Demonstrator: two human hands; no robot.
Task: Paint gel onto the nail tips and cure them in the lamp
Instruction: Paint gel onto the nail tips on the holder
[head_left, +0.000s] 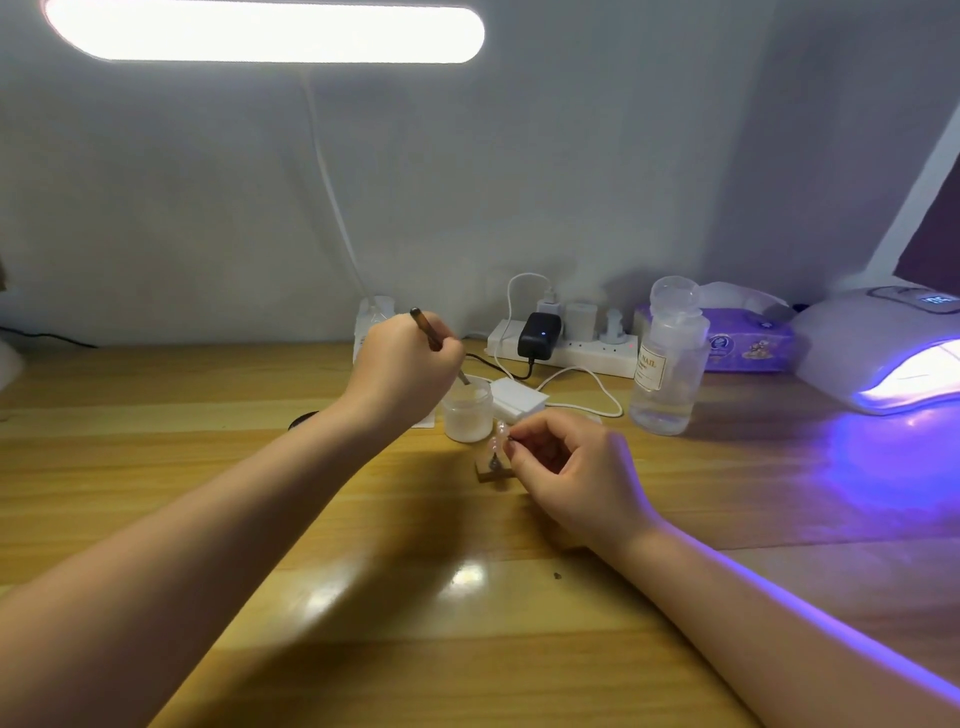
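My left hand grips a thin brown brush, and the brush's tip dips into a small frosted gel jar on the wooden table. To the right of the jar, my right hand pinches a pale pink nail tip mounted on a small stand with a tan base. At the far right sits the white curing lamp, lit, casting violet light onto the table.
A clear liquid bottle stands between the jar and the lamp. Behind lie a white power strip with a black adapter, a white box with cables, and a purple tissue pack. A bright bar light hangs overhead.
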